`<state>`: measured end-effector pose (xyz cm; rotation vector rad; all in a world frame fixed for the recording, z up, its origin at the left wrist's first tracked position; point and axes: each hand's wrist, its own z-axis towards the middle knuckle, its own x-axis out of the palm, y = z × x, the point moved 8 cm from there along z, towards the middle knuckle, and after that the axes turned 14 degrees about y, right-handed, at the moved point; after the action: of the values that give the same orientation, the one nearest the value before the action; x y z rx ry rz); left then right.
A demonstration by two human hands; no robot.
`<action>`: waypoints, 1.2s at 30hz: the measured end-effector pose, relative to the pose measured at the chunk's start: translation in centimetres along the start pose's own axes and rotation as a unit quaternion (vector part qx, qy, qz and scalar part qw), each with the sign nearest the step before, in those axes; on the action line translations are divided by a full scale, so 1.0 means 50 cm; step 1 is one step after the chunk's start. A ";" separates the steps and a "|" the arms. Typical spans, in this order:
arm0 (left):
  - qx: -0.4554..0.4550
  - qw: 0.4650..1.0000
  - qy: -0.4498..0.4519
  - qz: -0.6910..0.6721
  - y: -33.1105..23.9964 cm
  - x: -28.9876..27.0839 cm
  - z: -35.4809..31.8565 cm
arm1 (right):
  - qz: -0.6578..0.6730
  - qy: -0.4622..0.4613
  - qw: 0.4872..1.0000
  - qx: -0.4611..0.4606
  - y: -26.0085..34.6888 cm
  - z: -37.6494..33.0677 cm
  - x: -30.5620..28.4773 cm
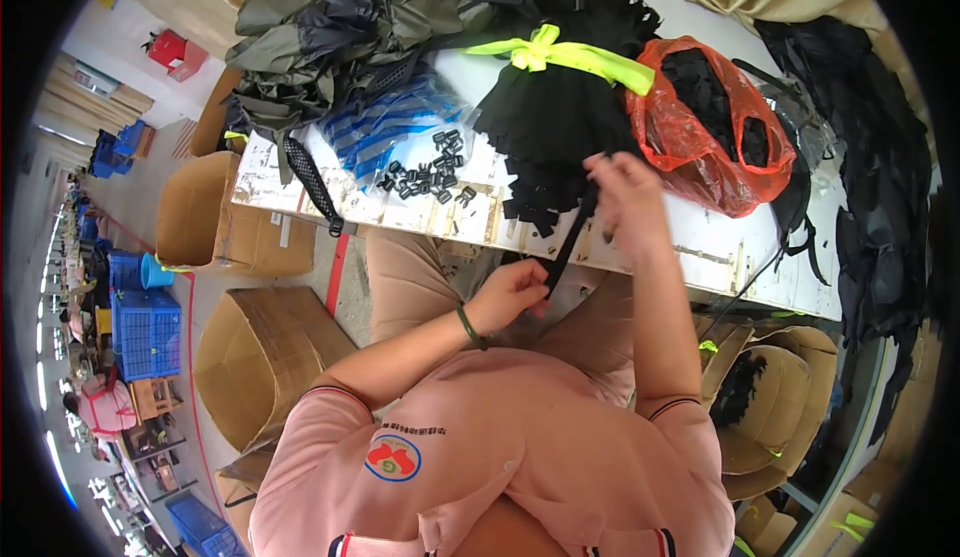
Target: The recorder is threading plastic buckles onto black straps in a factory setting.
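Note:
A black strap runs slantwise across the table's front edge between my hands. My left hand is closed around its lower part, above my lap. At its upper part, my right hand bends its fingers in, thumb and fingertips at the webbing; the exact grip is partly hidden. Just beyond lies a thick bundle of black straps, tied with a bright yellow-green cloth band. Left of the bundle, several small black plastic buckles lie loose on the white table.
A red plastic bag of black pieces sits right of the bundle. Blue-striped plastic packaging and dark green-black bags crowd the left. Cardboard boxes stand left of me, another box right. Black fabric hangs far right.

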<state>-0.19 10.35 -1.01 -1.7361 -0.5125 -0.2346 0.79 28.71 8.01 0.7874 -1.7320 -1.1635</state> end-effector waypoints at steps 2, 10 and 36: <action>-0.017 0.999 0.012 0.047 0.027 -0.011 -0.039 | 0.064 -0.040 0.994 -0.083 0.045 -0.009 -0.031; 0.039 0.731 -0.273 0.625 -0.257 -0.187 -0.065 | -0.145 0.033 0.989 -0.014 -0.130 -0.086 0.062; 0.110 0.989 -0.101 -0.002 -0.116 -0.087 -0.035 | 0.176 0.102 0.967 0.152 -0.211 -0.110 0.154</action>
<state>-6.45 8.65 2.62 -1.5513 -0.6634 -0.0038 2.95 16.28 1.57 0.7119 -1.8064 -0.5661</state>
